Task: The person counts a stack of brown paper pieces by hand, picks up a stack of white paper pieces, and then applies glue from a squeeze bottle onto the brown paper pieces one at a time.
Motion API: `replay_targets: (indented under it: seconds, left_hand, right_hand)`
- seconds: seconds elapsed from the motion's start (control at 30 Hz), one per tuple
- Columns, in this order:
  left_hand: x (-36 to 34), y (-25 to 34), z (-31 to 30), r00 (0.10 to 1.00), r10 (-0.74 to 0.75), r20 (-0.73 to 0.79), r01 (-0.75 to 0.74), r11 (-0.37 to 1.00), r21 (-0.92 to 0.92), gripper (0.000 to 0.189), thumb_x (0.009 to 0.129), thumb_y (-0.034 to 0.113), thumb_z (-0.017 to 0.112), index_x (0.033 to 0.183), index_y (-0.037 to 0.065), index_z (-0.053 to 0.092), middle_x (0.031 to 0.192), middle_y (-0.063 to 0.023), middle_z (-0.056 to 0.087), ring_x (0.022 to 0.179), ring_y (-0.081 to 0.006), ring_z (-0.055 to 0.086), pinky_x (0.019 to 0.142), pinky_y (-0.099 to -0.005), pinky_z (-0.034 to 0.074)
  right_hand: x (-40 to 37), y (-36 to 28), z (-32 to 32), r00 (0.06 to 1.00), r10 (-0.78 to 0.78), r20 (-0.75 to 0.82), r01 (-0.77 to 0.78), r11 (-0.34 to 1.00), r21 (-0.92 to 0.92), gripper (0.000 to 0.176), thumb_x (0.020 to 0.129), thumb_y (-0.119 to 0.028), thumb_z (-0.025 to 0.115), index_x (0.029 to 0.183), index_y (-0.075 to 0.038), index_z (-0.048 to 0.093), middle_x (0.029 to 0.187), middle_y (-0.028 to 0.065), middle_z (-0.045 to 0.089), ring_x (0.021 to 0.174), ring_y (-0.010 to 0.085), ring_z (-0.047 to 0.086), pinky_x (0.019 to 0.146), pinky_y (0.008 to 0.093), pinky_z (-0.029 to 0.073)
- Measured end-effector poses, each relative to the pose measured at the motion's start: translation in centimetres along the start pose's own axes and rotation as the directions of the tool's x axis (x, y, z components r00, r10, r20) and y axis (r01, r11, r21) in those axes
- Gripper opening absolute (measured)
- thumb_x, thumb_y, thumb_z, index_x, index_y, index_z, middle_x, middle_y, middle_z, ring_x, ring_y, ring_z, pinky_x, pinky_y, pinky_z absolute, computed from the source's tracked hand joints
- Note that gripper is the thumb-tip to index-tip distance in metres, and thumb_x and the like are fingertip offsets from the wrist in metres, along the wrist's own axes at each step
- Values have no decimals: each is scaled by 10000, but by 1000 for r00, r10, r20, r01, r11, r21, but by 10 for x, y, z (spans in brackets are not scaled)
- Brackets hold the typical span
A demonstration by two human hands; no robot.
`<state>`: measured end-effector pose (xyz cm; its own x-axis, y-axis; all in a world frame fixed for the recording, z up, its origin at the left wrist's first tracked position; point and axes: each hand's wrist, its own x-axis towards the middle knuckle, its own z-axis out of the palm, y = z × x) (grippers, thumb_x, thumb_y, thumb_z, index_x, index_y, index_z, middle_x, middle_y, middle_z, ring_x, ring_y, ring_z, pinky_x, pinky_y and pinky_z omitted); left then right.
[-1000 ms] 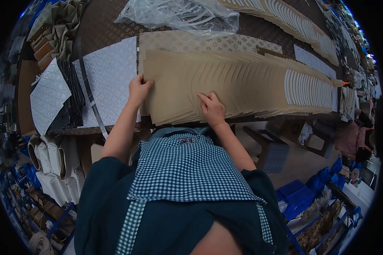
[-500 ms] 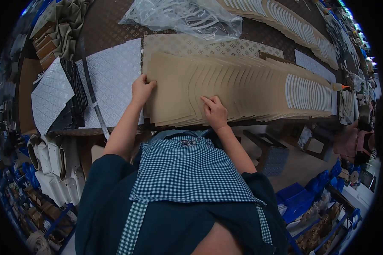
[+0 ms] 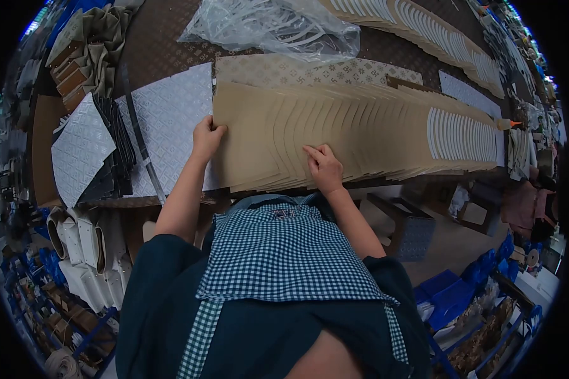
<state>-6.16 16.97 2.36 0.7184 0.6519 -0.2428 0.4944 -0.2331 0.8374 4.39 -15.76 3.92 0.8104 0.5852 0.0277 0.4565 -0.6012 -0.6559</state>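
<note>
A long row of overlapping beige sheets (image 3: 360,126), fanned out like shingles, lies across the table before me. My left hand (image 3: 207,138) is closed in a pinch on the left edge of the leftmost beige sheet (image 3: 243,136). On the fan's middle-left part rests my right hand (image 3: 324,167), its index finger stretched out against the sheets and the other fingers partly curled. White curved strips (image 3: 461,134) lie on the sheets toward the right end. Under the fan's far side shows a patterned beige piece (image 3: 284,68).
Beyond the fan lies a clear plastic bag (image 3: 272,31) of white strips, with another strip-lined row (image 3: 423,35) at far right. Silver patterned sheets (image 3: 171,120) and a dark strap (image 3: 139,136) lie to the left. A glue bottle (image 3: 504,124) with an orange tip sits at right.
My left hand has shifted slightly left with the edge of the leftmost sheet. The right hand stays at about the same place on the fan. The view has tilted slightly.
</note>
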Motion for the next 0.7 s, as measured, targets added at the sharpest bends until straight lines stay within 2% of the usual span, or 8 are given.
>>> replay_targets:
  seconds: [0.1, 0.2, 0.4, 0.5, 0.6, 0.7]
  left_hand:
    - [2, 1, 0, 999, 10, 41, -8, 998, -60, 273, 758, 105, 644, 998, -25, 640, 862, -78, 673, 770, -146, 616, 730, -292, 500]
    - [4, 7, 0, 996, 16, 84, -7, 994, -107, 237, 786, 72, 647, 1006, -16, 635, 870, -25, 650, 760, -102, 587, 707, -256, 487]
    - [11, 0, 0, 995, 19, 101, -13, 998, -57, 251, 785, 67, 651, 1022, -13, 635, 886, -27, 655, 773, -104, 593, 712, -259, 491]
    - [12, 3, -1, 994, 29, 106, -22, 998, -62, 283, 757, 120, 652, 1011, -4, 652, 862, -58, 675, 775, -131, 616, 728, -286, 497]
    - [9, 10, -4, 999, 16, 43, -18, 998, 59, 236, 770, 152, 642, 947, -1, 667, 798, -66, 660, 731, -139, 611, 709, -296, 493]
    - [11, -10, -2, 986, 155, -55, -147, 981, 126, 210, 781, 171, 635, 892, -3, 677, 722, -70, 629, 673, -150, 588, 671, -305, 482]
  right_hand:
    - [0, -3, -2, 1000, 8, 9, -8, 1000, -3, 245, 847, -172, 615, 1071, -217, 703, 900, 24, 580, 773, 242, 628, 655, 375, 512]
    - [1, -3, -2, 1000, 20, 19, -20, 1000, 4, 246, 849, -169, 613, 1072, -217, 704, 901, 24, 578, 776, 242, 626, 656, 375, 511]
    - [0, -1, -2, 1000, 12, 20, -12, 1000, -10, 253, 851, -170, 612, 1083, -217, 700, 908, 28, 581, 784, 247, 627, 663, 377, 513]
    - [0, -1, -2, 1000, 1, 6, -1, 1000, -14, 240, 863, -155, 617, 1081, -206, 704, 883, 29, 580, 765, 225, 623, 657, 345, 503]
    - [0, 0, -1, 1000, 11, 16, -10, 1000, -8, 260, 846, -167, 614, 1084, -225, 699, 911, 26, 584, 788, 249, 630, 667, 376, 515]
    - [0, -1, -1, 1000, 1, -2, -1, 1000, -10, 253, 845, -168, 616, 1075, -227, 702, 906, 24, 586, 783, 247, 632, 662, 375, 515]
